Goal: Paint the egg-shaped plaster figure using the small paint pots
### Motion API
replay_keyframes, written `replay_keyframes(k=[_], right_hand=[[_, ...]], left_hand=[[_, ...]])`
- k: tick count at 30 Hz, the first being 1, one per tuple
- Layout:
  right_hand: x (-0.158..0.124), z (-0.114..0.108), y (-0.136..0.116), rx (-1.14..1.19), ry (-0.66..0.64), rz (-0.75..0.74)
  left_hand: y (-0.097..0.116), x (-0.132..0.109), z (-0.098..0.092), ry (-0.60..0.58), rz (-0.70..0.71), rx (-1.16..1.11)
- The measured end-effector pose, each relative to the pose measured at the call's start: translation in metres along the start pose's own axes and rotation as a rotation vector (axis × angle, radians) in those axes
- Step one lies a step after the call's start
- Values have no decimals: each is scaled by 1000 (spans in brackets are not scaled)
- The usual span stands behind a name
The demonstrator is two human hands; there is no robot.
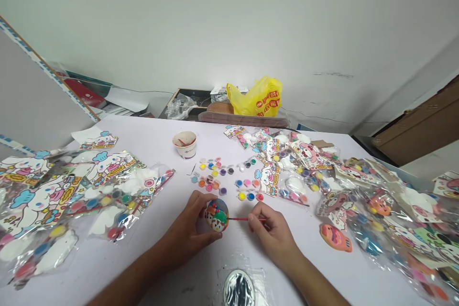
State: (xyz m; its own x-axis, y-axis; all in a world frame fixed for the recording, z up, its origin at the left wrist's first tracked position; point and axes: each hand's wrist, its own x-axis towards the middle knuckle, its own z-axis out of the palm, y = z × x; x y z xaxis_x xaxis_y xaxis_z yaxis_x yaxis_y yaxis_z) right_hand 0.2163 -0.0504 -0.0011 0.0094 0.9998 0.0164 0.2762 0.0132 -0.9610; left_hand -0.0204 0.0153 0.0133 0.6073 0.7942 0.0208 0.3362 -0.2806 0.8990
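Thumb and fingers of my left hand (193,227) grip the edges of a small painted figurine (217,216), coloured green, white, blue and orange. My right hand (268,227) pinches a thin red paintbrush (238,219). Its dark tip meets the figurine's right edge, or comes very near it; I cannot tell which. Just beyond my hands lie small paint pots (251,196) in yellow, blue and red, with more rows of pots (210,182) behind them. A white paper cup (185,144) with a brush inside stands farther back.
Bagged painting kits (107,201) cover the left side, and more bagged kits (380,220) crowd the right. A painted orange figurine (335,237) lies right of my right hand. A round shiny disc (239,289) is at the near edge. A yellow plastic bag (256,98) sits behind the table (150,126).
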Motion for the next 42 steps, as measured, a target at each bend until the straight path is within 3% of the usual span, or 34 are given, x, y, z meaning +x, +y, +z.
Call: replay_keyframes(k=[16,20,32,42], right_hand=[[-1,1,-1,-8,2,-12],[-1,1,1,-26,58,-18],[0,2,0,-16,11,-18],[6,-4,5,10,74,2]], left_hand=[[-1,-1,1,-25,9,-6],[-2,-1,2,-13,13,8],[-1,1,1,-26,20,26],[-3,-1,1,-8,35,51]])
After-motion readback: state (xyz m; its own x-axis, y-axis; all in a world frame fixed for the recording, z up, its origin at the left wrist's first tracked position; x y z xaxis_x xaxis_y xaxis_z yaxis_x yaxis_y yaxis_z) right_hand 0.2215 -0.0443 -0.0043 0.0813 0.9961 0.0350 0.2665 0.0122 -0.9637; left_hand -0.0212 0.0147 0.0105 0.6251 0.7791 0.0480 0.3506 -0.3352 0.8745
